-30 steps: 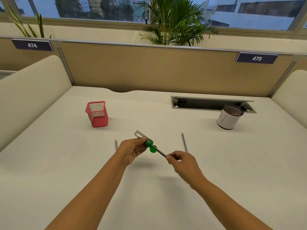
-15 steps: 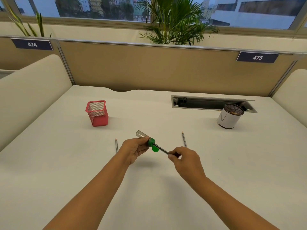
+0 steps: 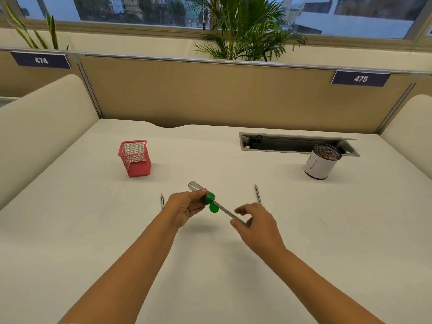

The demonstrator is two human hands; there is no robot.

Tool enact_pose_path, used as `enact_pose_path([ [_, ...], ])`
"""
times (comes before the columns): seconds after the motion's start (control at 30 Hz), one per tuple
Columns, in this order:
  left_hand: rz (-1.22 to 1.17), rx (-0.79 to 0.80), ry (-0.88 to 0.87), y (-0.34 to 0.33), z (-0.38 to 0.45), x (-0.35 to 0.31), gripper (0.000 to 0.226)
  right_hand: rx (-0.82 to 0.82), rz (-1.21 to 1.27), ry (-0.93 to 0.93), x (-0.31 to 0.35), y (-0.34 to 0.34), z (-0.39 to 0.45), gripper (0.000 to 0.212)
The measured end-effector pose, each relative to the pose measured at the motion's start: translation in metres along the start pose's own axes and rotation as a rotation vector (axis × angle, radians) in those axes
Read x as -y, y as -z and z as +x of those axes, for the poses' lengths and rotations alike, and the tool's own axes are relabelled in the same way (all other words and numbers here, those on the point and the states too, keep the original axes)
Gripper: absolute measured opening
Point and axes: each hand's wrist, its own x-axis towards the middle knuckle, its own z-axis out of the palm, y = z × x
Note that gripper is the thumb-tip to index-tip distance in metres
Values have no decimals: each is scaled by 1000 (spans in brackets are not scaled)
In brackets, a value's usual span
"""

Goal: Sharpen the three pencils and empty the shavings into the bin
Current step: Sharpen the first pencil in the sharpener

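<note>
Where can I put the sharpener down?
Bare desk lies near the front edge on both sides of the forearms, and between the red mesh pencil cup and the white bin. It is crowded around the hands, flanked by two loose pencils.

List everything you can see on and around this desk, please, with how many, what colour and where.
desk: one, off-white, fills the view
pencils: three, grey; one in the sharpener, one lying left of the hands, one lying right of them
sharpener: one, clear case with green cap, held above the desk
mesh cup: one, red, back left
bin: one, white with dark mesh rim, back right
cable slot: one, grey, behind the bin
number signs: two, dark blue, 474 and 475, on the divider
plants: two, green, by the window
left hand: grips the sharpener
right hand: pinches the pencil's end
</note>
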Motion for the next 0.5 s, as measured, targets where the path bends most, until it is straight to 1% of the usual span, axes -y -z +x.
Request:
enact_pose_path([
  [0.03, -10, -5, 8, 0, 0, 1, 4, -66, -174, 186, -6, -2, -1, 13],
  [0.07, -20, -8, 14, 0, -1, 3, 5, -121, -292, 331, -11, -5, -1, 11],
  [0.1, -29, -8, 18, 0, -1, 5, 6, -168, -352, 425, -15, -6, -1, 8],
  [0.17, -53, -9, 25, 0, -2, 7, 6, -220, -401, 509, -16, -7, 0, 8],
  [0.23, -71, -9, 30, -1, -2, 8, 5, -241, -421, 531, -17, -8, 2, 10],
  [0.27, -73, -7, 28, -2, -3, 8, 5, -238, -403, 496, -17, -8, 2, 11],
  [0.3, -70, -2, 22, -2, -3, 8, 4, -217, -349, 416, -15, -7, 1, 11],
  [0.33, -66, 5, 14, -3, -4, 8, 3, -163, -251, 295, -11, -5, 0, 11],
  [0.43, -43, 51, -14, -4, -6, 8, 2, 65, 169, -103, 2, 4, 0, 8],
  [0.5, -18, 101, -30, -2, -6, 6, 5, 210, 527, -403, 6, 13, 3, 8],
])
